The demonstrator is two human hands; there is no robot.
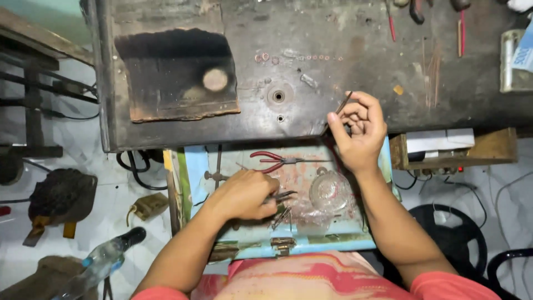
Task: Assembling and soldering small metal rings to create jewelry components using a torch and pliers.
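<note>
Hands work over an open drawer (pixel 200 161) that juts out below a dark, scarred wooden surface (pixel 344 39). Left hand (pixel 244 194) is down inside the drawer, fingers curled shut around the handles of dark pliers (pixel 283 195) whose tips stick out to the right. Right hand (pixel 358 130) is raised at the front edge of the surface, thumb and forefinger pinching a thin metal strip (pixel 344 103) that slants up and to the right; the other fingers are folded in. Red-handled pliers (pixel 272 160) lie in the drawer between the two hands, apart from both. A clear glass jar (pixel 327 191) sits in the drawer just beside the right wrist. A scorched board (pixel 177 75) rests on the surface to the left, and a row of small rings (pixel 294 57) lies further back.
</note>
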